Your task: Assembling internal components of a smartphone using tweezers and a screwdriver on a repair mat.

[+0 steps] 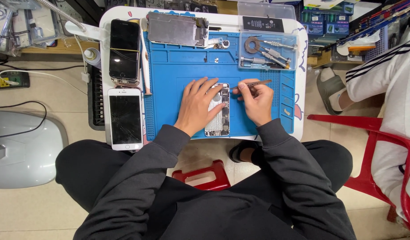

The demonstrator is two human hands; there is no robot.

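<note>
Blue packages (326,24) with dark printed panels stood in a row at the far right edge of the table, behind a clear plastic box (268,51) that held screwdrivers and a metal ring. A black rectangular label (263,24) lay on a clear lid just beyond that box. The opened phone (219,116) lay on the blue work mat (178,71), near its front edge, with its long axis running from you toward the far side of the table and its exposed inner parts facing up.

Your left hand (199,106) rested flat on the left half of the phone, fingers spread and open, pressing it to the mat. Your right hand (256,101) lay just beside the phone's right edge, closed in a pinch on a pair of tweezers (250,84). The tweezers pointed left, their tips at the phone's upper part.

A white phone (125,119) with a cracked screen lay left of the mat, and a dark phone (124,50) lay beyond it. A metal plate (176,29) lay at the far edge of the mat.
</note>
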